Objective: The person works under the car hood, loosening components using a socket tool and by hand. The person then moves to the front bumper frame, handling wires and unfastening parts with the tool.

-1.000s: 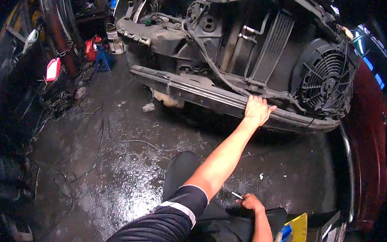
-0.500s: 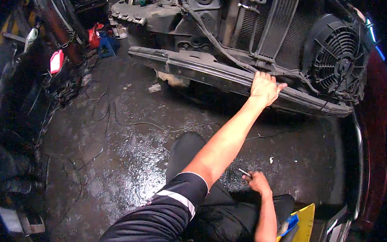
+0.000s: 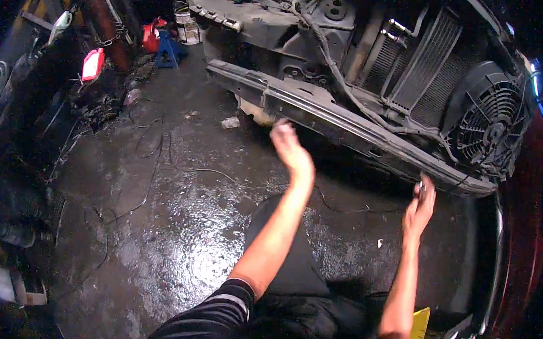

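Note:
I face the stripped front of a car with a black bumper beam [image 3: 349, 121] running across it. My left hand [image 3: 291, 149] hovers blurred in the air just in front of the beam's middle, fingers apart, holding nothing. My right hand [image 3: 419, 208] is raised to the beam's right end, under the black radiator fan [image 3: 489, 124]. A small shiny metal piece [image 3: 421, 188] sits at its fingertips. My bent knee in black trousers [image 3: 285, 257] lies between my arms.
The floor is wet concrete with loose wires [image 3: 147, 162] and a white scrap [image 3: 379, 243]. A red canister [image 3: 150, 35] and blue jack stand [image 3: 167, 50] stand at the back left, near a red lamp lens [image 3: 92, 64]. A yellow object [image 3: 420, 324] lies by my right elbow.
My left hand has come off the beam's right part and swung left. My right hand has lifted from the floor up to the beam's right end, with a small metal piece.

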